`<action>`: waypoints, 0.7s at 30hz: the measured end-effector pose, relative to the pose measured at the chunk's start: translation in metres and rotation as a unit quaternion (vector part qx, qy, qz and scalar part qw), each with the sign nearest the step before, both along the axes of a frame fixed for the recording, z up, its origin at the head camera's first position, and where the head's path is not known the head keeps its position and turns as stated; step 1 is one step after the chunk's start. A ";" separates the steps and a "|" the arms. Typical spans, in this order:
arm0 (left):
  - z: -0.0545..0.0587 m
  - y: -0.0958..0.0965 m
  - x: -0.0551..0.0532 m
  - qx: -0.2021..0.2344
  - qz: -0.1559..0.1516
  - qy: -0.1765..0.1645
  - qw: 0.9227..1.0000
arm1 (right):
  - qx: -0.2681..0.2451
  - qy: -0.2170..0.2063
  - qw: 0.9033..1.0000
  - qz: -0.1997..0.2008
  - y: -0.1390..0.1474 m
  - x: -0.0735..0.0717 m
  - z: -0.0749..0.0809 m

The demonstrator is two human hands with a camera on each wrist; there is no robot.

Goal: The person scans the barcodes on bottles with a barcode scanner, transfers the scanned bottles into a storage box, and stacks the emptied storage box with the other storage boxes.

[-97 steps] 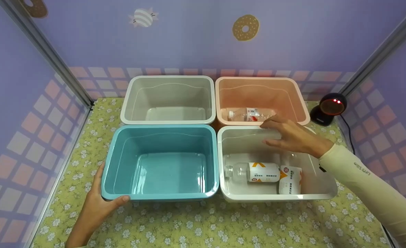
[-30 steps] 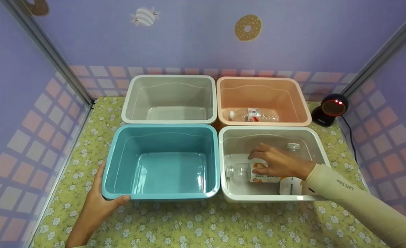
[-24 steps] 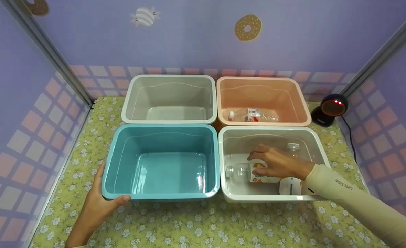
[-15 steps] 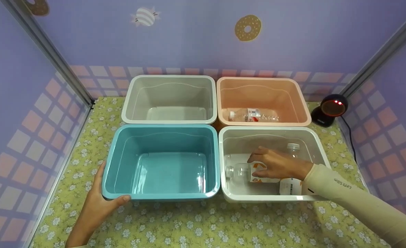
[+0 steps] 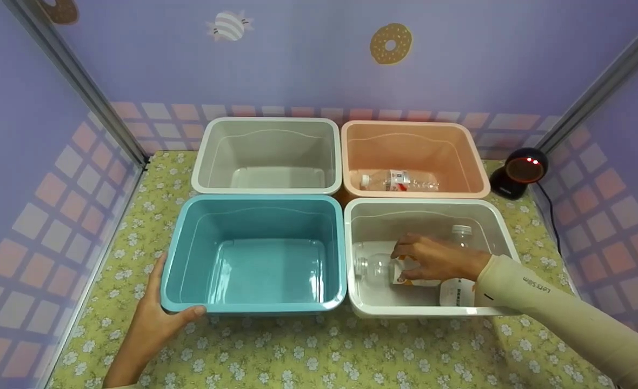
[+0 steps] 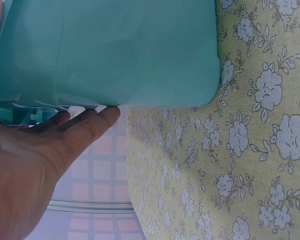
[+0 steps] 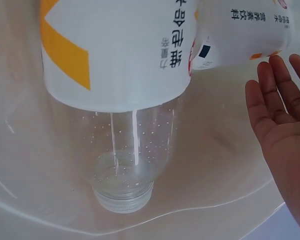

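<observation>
At the front-left corner of a blue plastic tub (image 5: 254, 308), my left hand (image 5: 154, 319) touches the outer walls. Its straight fingers (image 6: 92, 125) lie along the side; the thumb lies along the front. My right hand (image 5: 435, 258) reaches inside the front-right white tub (image 5: 427, 311), over a lying clear bottle (image 5: 377, 269) with a white and orange label. Its fingertips are right at that bottle's label in the right wrist view, fingers fairly straight. A second such bottle (image 7: 120, 55) lies beside the first, cap toward the back wall, partly hidden under my wrist.
A pale grey tub (image 5: 276, 190) stands behind the blue one. A peach tub (image 5: 416, 195) at back right holds a clear bottle (image 5: 399, 181) with a white cap. Right of it is a black scanner-like device (image 5: 519, 172) with red lights and a cable. Walls enclose three sides.
My right hand has come from above the white tub's back rim down into it, then lower over the lying bottle, its fingers drawing slightly closer. The left hand stays at the blue tub's corner.
</observation>
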State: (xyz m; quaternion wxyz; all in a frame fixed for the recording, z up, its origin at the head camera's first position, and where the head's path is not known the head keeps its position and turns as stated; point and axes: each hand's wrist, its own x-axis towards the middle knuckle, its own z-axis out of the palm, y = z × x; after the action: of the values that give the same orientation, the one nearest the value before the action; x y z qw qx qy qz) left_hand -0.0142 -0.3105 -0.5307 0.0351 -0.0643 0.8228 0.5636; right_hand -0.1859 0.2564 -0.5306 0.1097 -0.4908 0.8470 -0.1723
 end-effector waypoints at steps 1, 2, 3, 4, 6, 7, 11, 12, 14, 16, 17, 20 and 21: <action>0.000 0.000 0.000 0.000 0.001 -0.001 1.000 | 0.002 -0.001 1.000 -0.002 0.000 -0.001 -0.001; 0.000 0.000 0.000 0.000 0.001 -0.001 1.000 | 0.003 -0.003 1.000 -0.002 0.000 -0.001 -0.001; 0.000 0.000 0.000 -0.001 0.001 -0.002 1.000 | 0.005 -0.004 1.000 -0.002 0.000 -0.002 -0.002; 0.000 0.000 0.000 -0.001 0.001 -0.002 1.000 | 0.006 -0.003 1.000 -0.002 -0.001 -0.002 -0.002; 0.000 0.000 0.001 0.002 0.001 0.002 1.000 | 0.006 -0.003 1.000 0.001 0.000 -0.004 -0.003; 0.000 0.000 0.001 0.003 0.001 0.003 1.000 | 0.007 -0.005 1.000 -0.001 0.000 -0.004 -0.002; -0.001 0.000 0.001 0.013 0.002 0.011 1.000 | 0.017 -0.010 1.000 -0.010 -0.001 -0.007 -0.003; -0.001 0.000 0.001 0.012 0.003 0.011 1.000 | 0.018 -0.013 1.000 -0.012 -0.002 -0.007 -0.003; -0.001 0.000 0.001 0.011 0.002 0.009 1.000 | 0.025 -0.019 0.999 -0.019 -0.002 -0.008 -0.004; -0.001 -0.001 0.001 0.007 0.002 0.004 1.000 | 0.033 -0.033 0.999 -0.029 -0.003 -0.009 -0.005; 0.000 -0.001 0.001 0.007 0.001 0.000 1.000 | 0.037 -0.040 0.998 -0.037 -0.004 -0.009 -0.006; 0.001 -0.001 0.001 0.006 -0.002 -0.008 1.000 | 0.044 -0.067 0.995 -0.062 -0.004 -0.010 -0.008; 0.001 -0.001 0.001 0.007 -0.002 -0.009 1.000 | 0.045 -0.074 0.994 -0.067 -0.005 -0.010 -0.008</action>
State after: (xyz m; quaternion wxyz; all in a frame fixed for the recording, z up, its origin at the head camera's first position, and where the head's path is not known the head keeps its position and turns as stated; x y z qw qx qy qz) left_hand -0.0134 -0.3112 -0.5297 0.0437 -0.0676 0.8186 0.5688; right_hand -0.1958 0.2517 -0.5388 0.1822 -0.4131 0.8746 -0.1769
